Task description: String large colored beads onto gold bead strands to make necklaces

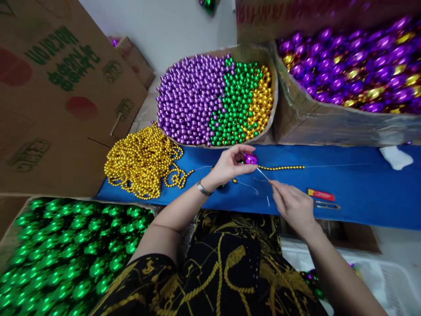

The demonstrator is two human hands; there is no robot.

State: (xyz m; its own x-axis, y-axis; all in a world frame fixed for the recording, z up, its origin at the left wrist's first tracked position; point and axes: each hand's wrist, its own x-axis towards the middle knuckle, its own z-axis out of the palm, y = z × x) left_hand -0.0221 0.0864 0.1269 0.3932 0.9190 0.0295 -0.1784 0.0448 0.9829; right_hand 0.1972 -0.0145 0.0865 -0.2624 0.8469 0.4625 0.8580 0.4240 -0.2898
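My left hand (pixel 225 166) is closed on a shiny purple bead (pixel 251 159), pinched between thumb and fingers above the blue table cover. My right hand (pixel 292 206) grips a thin, pale needle-like rod (pixel 263 174), its far end at the purple bead; I cannot tell whether it goes inside. Just beyond the bead, a short row of small gold beads (pixel 283 167) lies on a thin thread (pixel 335 165) running right. A single gold bead (pixel 234 181) and loose thread ends lie below my left hand, where a dark green thing is partly hidden.
A box (pixel 275 101) of purple, green and gold beads stands behind my hands. Gold bead strands (pixel 141 162) are heaped at left. Larger green balls (pixel 66 254) fill a carton at lower left; purple ones (pixel 355 66) fill another at right. A red-yellow packet (pixel 320 195) and thread snips (pixel 327 205) lie right.
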